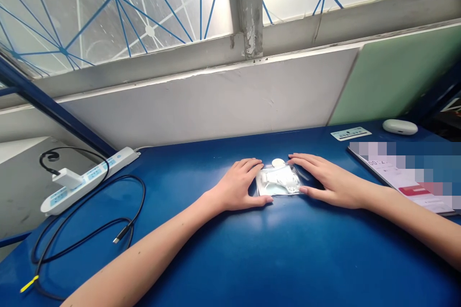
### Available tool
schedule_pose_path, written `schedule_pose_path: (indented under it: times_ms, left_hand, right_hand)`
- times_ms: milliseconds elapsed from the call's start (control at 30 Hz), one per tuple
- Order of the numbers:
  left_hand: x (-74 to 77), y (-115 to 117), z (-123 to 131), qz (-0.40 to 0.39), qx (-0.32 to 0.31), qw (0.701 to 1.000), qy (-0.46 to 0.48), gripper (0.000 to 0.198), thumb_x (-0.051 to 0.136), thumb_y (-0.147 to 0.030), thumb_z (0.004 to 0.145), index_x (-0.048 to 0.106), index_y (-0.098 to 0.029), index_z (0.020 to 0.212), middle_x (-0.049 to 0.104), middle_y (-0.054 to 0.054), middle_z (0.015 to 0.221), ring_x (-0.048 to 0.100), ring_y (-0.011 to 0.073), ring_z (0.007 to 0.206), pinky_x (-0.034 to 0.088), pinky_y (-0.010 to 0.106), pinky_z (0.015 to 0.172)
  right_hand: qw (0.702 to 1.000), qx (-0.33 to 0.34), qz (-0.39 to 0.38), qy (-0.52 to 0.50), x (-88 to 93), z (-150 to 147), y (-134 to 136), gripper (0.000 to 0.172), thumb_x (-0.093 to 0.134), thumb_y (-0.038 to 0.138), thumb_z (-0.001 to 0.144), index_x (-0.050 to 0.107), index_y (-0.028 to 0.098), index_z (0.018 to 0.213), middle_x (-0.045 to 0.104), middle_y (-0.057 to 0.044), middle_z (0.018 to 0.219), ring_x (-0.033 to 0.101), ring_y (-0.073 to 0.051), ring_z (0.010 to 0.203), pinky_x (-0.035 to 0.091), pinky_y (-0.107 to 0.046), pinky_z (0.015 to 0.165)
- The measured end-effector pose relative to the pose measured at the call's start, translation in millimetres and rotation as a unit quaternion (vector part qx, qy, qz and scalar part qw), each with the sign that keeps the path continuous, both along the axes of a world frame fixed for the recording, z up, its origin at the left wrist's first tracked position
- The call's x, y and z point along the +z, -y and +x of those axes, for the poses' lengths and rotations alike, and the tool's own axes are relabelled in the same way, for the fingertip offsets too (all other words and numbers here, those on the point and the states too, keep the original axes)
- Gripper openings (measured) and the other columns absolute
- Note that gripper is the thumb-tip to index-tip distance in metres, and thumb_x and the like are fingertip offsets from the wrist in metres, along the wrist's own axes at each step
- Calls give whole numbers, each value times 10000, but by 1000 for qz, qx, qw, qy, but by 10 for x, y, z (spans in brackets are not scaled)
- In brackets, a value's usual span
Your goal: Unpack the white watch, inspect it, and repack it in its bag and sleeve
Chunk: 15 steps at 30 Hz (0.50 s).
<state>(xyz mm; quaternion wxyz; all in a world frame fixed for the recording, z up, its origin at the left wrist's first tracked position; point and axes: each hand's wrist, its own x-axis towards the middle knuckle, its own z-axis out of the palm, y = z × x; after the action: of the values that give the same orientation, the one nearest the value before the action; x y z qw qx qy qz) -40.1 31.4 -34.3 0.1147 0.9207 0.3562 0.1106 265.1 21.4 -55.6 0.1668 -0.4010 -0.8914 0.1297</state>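
Note:
A small clear plastic packet with white contents lies flat on the blue tabletop. At its top edge is a white round piece; I cannot tell whether it is attached. My left hand rests at the packet's left side, thumb and fingers apart, fingertips by its upper left corner. On the opposite side, my right hand is also open, its thumb tip at the lower right corner and its other fingers above. Both hands seem to touch the packet's edges without lifting it.
To the left lies a white power strip with a plugged-in charger and a coiled black cable. At the right are a spiral-bound calendar, a card and a white earbud case. A wall borders the back.

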Motion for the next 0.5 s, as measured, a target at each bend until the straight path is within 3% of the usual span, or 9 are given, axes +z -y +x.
schedule_pose_path:
  times_ms: [500]
  left_hand:
    - [1, -3, 14, 1, 8, 1000, -18, 848, 632, -669, 843, 452, -122, 1465, 452, 184, 1526, 369, 349, 1438, 319, 507, 1181]
  right_hand:
    - [1000, 1, -5, 11, 14, -4, 1, 675, 536, 538, 934, 422, 175, 1492, 453, -185, 1549, 390, -375, 1435, 384, -567, 1130]
